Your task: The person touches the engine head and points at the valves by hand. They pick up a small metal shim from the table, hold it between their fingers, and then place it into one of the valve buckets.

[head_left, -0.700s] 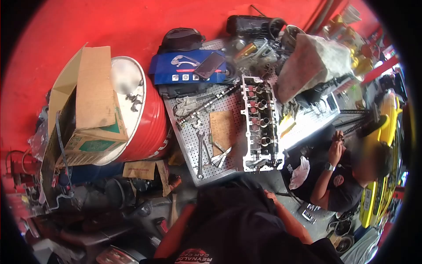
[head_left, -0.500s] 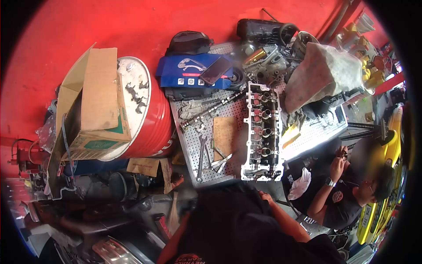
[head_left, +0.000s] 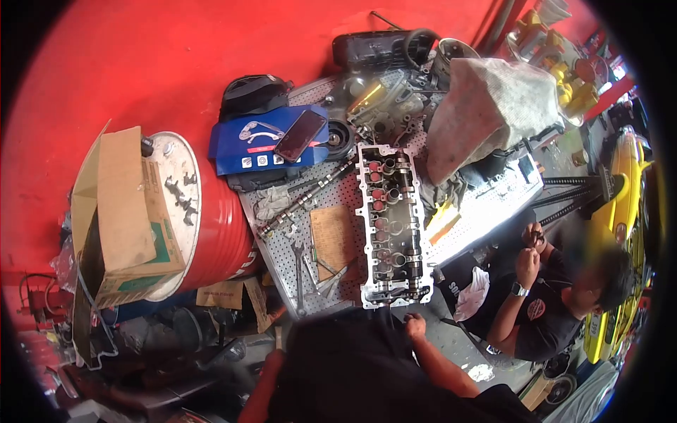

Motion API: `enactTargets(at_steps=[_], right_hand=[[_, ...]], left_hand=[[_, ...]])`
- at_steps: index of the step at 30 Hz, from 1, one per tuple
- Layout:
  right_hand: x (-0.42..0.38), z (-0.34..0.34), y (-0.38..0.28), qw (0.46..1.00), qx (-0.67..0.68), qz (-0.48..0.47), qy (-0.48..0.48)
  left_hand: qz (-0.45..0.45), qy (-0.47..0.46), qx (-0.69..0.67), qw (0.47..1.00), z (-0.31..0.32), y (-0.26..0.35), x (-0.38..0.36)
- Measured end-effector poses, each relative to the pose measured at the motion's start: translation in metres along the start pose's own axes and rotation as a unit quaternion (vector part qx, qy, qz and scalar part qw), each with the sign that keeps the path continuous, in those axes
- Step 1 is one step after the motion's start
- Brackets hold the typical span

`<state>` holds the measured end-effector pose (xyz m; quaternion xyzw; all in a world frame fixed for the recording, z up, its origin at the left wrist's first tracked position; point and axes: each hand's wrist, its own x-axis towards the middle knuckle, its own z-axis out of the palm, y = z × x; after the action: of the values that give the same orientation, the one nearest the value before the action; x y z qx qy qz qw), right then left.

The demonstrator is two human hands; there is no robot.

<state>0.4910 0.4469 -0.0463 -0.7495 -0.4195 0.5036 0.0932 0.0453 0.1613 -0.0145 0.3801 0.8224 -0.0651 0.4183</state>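
Note:
A metal cylinder head [head_left: 395,233] with a camshaft along its right side lies on the perforated metal table in front of me. My right hand [head_left: 415,327] is just off its near end, beside my dark shirt. The fingers are curled in, and what they hold, if anything, is hidden. Low at the left of my body, my left hand [head_left: 272,361] is blurred and mostly dark, so its fingers do not show. Left of the cylinder head lie a loose camshaft [head_left: 307,199], a brown board [head_left: 331,240] and a wrench [head_left: 299,271].
A phone [head_left: 301,136] rests on a blue box [head_left: 233,144]. A grey cloth [head_left: 486,113] covers something at the back right. At the left, a cardboard box [head_left: 127,204] stands on a red drum [head_left: 222,225]. A co-worker [head_left: 550,310] sits at the right, hands raised together.
The view has shifted, so the table and its things appear further left and lower. My right hand has come out from beside my shirt and shows more fully.

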Motion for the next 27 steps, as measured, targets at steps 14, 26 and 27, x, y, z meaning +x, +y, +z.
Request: enactTargets(at_steps=[14, 26, 27], right_hand=[[0.006, -0.022, -0.195, 0.848, -0.014, -0.165, 0.503], [0.013, -0.047, -0.228, 0.934, 0.033, -0.124, 0.333], [0.014, -0.036, -0.230, 0.932, 0.012, -0.136, 0.335]], left_hand=[[-0.046, 0.102, -0.137, 0.984, -0.201, 0.144, 0.172], [-0.201, 0.241, -0.292, 0.903, -0.193, 0.214, 0.209], [-0.200, 0.246, -0.275, 0.908, -0.191, 0.215, 0.210]])
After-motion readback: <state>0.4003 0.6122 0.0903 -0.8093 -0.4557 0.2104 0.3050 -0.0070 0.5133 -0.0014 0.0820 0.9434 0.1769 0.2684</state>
